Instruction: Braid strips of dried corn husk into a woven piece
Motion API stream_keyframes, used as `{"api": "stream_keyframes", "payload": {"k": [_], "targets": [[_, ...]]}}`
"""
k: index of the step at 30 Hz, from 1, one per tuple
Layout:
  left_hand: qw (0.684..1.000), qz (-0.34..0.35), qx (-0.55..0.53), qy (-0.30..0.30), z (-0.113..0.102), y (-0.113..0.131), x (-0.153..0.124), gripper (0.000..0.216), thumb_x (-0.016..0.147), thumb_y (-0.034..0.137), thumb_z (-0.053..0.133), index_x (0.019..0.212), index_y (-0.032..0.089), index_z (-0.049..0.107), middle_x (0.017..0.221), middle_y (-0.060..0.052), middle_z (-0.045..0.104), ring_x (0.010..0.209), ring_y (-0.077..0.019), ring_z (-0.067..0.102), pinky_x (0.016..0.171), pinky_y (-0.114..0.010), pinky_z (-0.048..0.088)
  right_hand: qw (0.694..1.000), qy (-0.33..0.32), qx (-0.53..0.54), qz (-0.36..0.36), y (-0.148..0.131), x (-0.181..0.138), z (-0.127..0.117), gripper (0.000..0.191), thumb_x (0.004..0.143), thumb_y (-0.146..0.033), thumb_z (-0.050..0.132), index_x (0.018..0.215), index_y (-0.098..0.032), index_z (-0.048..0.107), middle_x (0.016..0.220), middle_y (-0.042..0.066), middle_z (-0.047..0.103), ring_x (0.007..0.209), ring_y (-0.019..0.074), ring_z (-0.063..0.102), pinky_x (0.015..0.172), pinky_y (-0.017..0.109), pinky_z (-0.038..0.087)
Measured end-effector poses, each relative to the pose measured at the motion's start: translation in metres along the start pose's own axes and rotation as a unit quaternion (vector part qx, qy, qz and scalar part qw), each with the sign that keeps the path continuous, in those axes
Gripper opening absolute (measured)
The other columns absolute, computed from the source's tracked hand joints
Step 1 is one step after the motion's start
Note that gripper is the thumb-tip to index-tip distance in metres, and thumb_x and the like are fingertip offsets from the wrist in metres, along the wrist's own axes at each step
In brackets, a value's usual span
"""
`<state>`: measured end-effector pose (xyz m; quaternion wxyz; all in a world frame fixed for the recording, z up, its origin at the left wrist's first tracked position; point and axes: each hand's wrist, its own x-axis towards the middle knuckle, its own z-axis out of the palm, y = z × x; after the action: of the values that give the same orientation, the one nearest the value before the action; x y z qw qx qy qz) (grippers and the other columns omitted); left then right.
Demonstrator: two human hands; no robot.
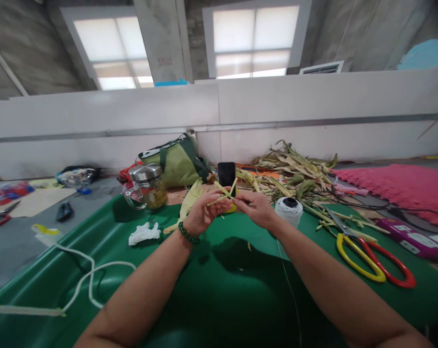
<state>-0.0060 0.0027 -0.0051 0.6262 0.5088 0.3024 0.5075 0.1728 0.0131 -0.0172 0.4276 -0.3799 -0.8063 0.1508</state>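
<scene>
Pale green strips of corn husk (222,192) cross each other between my two hands, above the green mat (204,299). My left hand (201,211), with a beaded green bracelet at the wrist, grips them from the left with its fingers curled. From the other side, the fingertips of my right hand (255,208) pinch the crossing strips. Just behind the strips stands a dark phone (226,173). A spool of white thread (288,216) sits beside my right wrist, and a loose husk (190,202) lies by my left hand.
Scissors (362,256) with yellow and red handles lie at right, near a purple object (411,238). A heap of dried husks (295,162) is at the back. A lidded glass jar (148,188), green bag (179,164), crumpled tissue (144,234) and white cord (90,268) occupy the left.
</scene>
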Motion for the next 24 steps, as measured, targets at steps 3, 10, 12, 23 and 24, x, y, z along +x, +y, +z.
{"api": "stream_keyframes", "payload": {"k": [3,10,12,23,24], "targets": [[1.000,-0.014,0.002,-0.013,-0.002,-0.002,0.001,0.036,0.074,0.045,0.067,0.090,0.013,0.071,0.061,-0.003,0.065,0.061,-0.0145,0.062,0.066,-0.028,0.050,1.000,-0.004,-0.012,-0.004,-0.002,-0.003,0.003,0.021,0.087,-0.029,0.053,0.074,-0.018,0.066,0.064,0.002,0.062,0.058,0.0124,0.050,0.057,0.024,0.034],[0.966,0.056,0.254,-0.009,0.000,-0.002,0.006,0.024,0.075,0.038,0.069,0.065,0.015,0.065,0.054,-0.001,0.060,0.055,-0.0125,0.054,0.059,-0.026,0.042,0.996,-0.057,-0.054,-0.031,-0.004,-0.004,0.009,0.023,0.086,-0.024,0.049,0.075,-0.018,0.068,0.063,0.001,0.061,0.056,0.0114,0.046,0.057,0.024,0.030],[0.947,0.085,0.310,0.004,0.001,-0.004,0.006,0.029,0.078,0.034,0.065,0.055,0.017,0.060,0.050,0.000,0.058,0.050,-0.0119,0.050,0.055,-0.026,0.039,0.995,-0.068,-0.060,-0.037,-0.005,-0.004,0.009,0.024,0.086,-0.021,0.048,0.072,-0.018,0.068,0.059,0.000,0.057,0.054,0.0110,0.044,0.056,0.024,0.028],[0.982,0.008,0.189,-0.011,-0.004,-0.001,0.008,0.039,0.078,0.047,0.063,0.055,0.016,0.058,0.045,0.001,0.051,0.047,-0.0090,0.044,0.052,-0.023,0.038,0.997,-0.062,0.041,-0.001,-0.013,-0.005,0.012,0.031,0.084,-0.021,0.048,0.053,-0.019,0.050,0.048,-0.003,0.049,0.049,0.0099,0.043,0.052,0.023,0.030],[0.984,0.000,0.176,-0.019,-0.003,0.000,0.007,0.040,0.077,0.050,0.063,0.059,0.015,0.060,0.046,0.001,0.052,0.048,-0.0091,0.046,0.052,-0.023,0.039,0.996,-0.066,0.060,0.011,-0.014,-0.005,0.012,0.029,0.083,-0.020,0.048,0.055,-0.019,0.052,0.048,-0.003,0.051,0.049,0.0101,0.045,0.052,0.022,0.032]]}}
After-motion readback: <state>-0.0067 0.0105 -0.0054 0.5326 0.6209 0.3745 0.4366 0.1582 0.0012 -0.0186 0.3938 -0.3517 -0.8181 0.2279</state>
